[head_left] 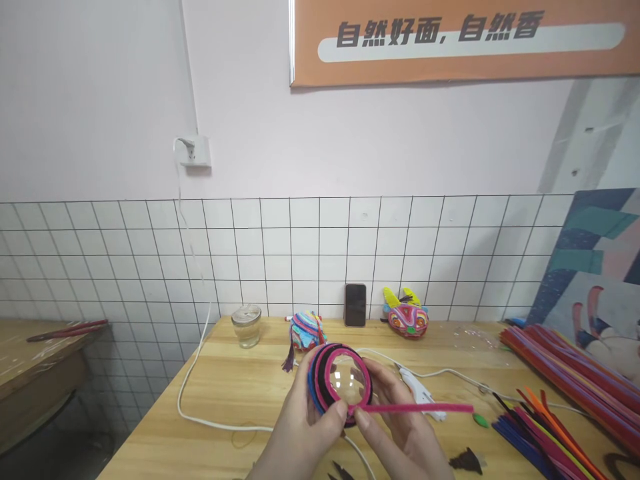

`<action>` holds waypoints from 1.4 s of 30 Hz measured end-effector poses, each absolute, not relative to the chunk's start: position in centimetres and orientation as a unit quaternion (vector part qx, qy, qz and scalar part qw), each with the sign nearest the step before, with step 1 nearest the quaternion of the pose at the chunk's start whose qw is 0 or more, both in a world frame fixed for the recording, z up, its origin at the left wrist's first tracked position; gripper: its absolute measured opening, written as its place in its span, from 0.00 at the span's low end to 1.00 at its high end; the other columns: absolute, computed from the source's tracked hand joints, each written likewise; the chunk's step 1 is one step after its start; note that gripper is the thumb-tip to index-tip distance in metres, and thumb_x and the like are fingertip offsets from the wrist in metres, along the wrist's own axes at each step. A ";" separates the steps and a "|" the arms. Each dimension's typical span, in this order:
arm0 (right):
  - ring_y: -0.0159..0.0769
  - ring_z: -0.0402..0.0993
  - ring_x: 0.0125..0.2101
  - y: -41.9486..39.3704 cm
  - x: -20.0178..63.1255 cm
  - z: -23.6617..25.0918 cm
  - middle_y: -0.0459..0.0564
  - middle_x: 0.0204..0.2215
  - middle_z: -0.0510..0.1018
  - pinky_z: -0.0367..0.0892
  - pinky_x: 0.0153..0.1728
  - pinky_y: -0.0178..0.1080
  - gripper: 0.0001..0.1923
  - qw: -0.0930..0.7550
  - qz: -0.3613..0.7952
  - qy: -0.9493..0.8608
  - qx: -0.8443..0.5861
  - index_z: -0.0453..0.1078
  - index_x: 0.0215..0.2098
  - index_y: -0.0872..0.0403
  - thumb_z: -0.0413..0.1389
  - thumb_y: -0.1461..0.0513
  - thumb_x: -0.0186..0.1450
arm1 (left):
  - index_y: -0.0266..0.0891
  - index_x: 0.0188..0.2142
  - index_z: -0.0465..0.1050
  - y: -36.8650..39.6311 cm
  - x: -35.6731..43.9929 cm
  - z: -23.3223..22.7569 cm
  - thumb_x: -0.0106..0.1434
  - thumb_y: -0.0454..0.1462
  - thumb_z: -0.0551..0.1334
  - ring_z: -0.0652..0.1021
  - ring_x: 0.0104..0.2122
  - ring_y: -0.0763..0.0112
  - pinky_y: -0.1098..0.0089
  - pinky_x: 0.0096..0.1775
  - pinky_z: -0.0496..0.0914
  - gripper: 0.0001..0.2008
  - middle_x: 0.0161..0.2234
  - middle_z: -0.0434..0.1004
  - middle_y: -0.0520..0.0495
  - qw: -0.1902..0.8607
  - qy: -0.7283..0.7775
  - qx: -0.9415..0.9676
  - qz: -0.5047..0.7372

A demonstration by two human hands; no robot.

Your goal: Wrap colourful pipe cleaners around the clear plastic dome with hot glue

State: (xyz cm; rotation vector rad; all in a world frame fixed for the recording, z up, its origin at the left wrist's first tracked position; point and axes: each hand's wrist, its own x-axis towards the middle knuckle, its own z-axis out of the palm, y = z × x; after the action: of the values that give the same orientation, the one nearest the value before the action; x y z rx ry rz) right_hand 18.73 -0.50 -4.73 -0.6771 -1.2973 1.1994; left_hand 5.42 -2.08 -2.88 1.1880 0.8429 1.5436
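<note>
Between my two hands is a clear round dome [347, 379], ringed by fuzzy pipe cleaner bands in blue, black and pink. My left hand [306, 427] wraps its left side, thumb pressed at the lower rim. On the other side my right hand [403, 423] curls round the dome, its thumb pinching a pink pipe cleaner [423, 408] against the lower edge. The pipe cleaner's free end sticks out straight to the right. Fingers behind the dome are partly hidden. Just beyond my right hand lies a white glue gun [420, 395], partly covered by it.
Behind stand a glass jar [247, 328], a striped fuzzy ornament [306, 330], a phone [355, 305] and a yellow-eared animal head [407, 317]. Loose pipe cleaners [540, 427] and a large bundle [575, 367] lie right. A white cord [220, 423] crosses the table. Black scissors [343, 471] lie in front.
</note>
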 end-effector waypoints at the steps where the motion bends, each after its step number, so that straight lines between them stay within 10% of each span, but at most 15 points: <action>1: 0.44 0.67 0.56 -0.5 18.8 -4.7 0.52 0.52 0.75 0.66 0.53 0.41 0.25 0.583 0.512 -0.560 -0.290 0.66 0.52 0.46 0.60 0.48 0.59 | 0.40 0.54 0.61 -2.0 5.3 -3.0 0.56 0.41 0.67 0.71 0.55 0.54 0.59 0.55 0.65 0.28 0.54 0.73 0.38 0.475 0.352 0.504 0.629; 42: 0.47 0.68 0.54 0.2 19.8 -4.9 0.55 0.54 0.72 0.67 0.53 0.44 0.18 0.543 0.423 -0.650 -0.321 0.66 0.53 0.49 0.55 0.56 0.65 | 0.43 0.56 0.63 -2.8 4.5 -1.8 0.55 0.42 0.68 0.68 0.57 0.52 0.57 0.54 0.64 0.30 0.56 0.71 0.40 0.570 0.287 0.505 0.582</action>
State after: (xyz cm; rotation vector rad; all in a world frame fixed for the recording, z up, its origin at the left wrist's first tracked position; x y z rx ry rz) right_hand 19.82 0.25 -4.93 -0.7616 -1.5441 1.0036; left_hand 4.52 -2.76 -1.78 1.1850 0.6741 1.3653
